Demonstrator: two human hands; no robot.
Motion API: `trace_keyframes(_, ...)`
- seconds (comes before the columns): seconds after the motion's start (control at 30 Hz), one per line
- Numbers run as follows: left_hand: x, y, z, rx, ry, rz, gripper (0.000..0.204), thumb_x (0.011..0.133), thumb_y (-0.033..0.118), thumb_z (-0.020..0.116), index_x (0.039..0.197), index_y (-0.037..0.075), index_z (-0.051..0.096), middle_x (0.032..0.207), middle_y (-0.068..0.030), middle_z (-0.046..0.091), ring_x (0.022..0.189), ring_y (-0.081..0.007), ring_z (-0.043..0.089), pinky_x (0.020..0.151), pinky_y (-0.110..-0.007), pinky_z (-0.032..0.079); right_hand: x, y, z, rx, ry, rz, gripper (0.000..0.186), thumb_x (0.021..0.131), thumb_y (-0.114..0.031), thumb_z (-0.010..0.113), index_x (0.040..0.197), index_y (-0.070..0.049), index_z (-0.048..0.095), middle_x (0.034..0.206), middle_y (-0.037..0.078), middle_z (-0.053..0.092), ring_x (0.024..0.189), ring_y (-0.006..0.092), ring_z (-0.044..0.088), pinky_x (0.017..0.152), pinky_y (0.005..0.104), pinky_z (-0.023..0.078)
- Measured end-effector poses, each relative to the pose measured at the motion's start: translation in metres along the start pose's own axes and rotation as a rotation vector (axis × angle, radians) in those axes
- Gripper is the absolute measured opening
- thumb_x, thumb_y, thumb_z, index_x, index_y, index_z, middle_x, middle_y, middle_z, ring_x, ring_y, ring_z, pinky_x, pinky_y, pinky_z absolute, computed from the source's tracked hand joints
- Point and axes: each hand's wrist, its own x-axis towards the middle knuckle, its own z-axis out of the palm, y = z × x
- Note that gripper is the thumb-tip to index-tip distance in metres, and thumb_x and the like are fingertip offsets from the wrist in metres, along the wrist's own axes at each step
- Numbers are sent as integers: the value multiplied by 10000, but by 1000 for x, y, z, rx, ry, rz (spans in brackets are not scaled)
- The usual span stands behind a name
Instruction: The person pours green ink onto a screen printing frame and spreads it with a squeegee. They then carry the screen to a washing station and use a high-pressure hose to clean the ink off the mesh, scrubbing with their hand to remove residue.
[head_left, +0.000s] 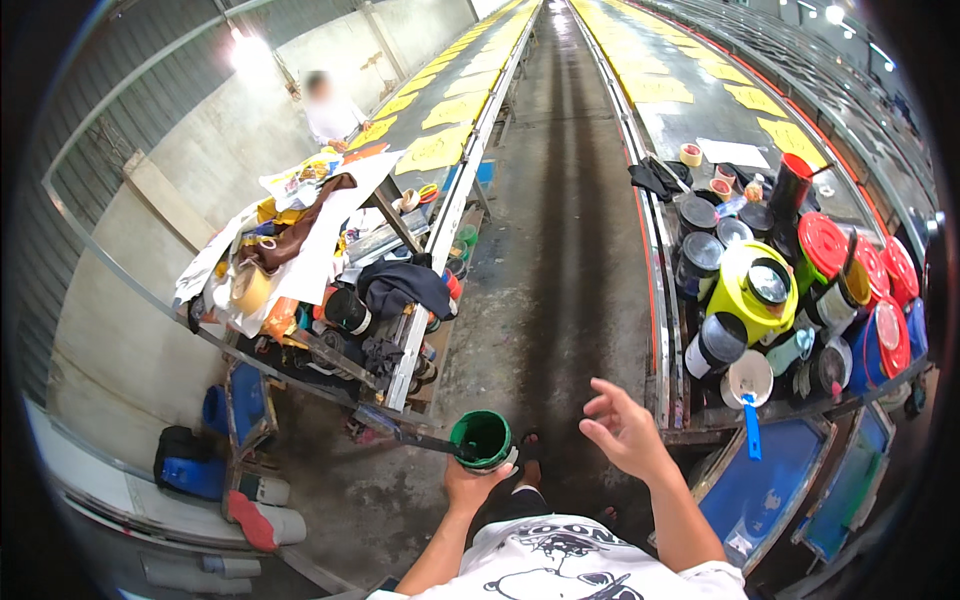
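Fingers of the left hand [478, 482] wrap a green ink-stained cup [482, 440] at waist height in the aisle, while the right hand [625, 430] hovers spread and empty. Carrying appears underway; setting it among the paint tubs [760, 290] would call for a level, steady reach.

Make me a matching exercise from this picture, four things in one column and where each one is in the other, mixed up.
Things:
1. green cup
2. yellow bucket
3. dark jacket
4. right hand

Places:
A. draped on the left table's edge
B. among the paint tubs on the right table
C. held in the left hand
D. open in the air, holding nothing

Pairs: 1-C, 2-B, 3-A, 4-D
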Motion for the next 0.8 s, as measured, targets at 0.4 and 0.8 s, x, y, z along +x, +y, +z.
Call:
trace_keyframes(0.4, 218, -6, 32, 10, -280, 277, 772, 601, 425, 921, 1193, 62, 584, 1125, -138, 648, 1053, -306, 649, 887, -399, 519, -11, 115, 27, -4, 427, 620, 428, 929, -78, 639, 1308, 72, 506, 872, 120, 671, 658, 137, 628, 562, 253, 522)
trace_keyframes(0.8, 248, 18, 79, -139, -340, 176, 857, 584, 349, 952, 1259, 57, 512, 1168, -121, 646, 1099, -257, 643, 925, -376, 514, 34, 113, 17, -70, 401, 504, 446, 915, -102, 670, 1307, 65, 535, 854, 96, 687, 705, 111, 639, 623, 255, 517)
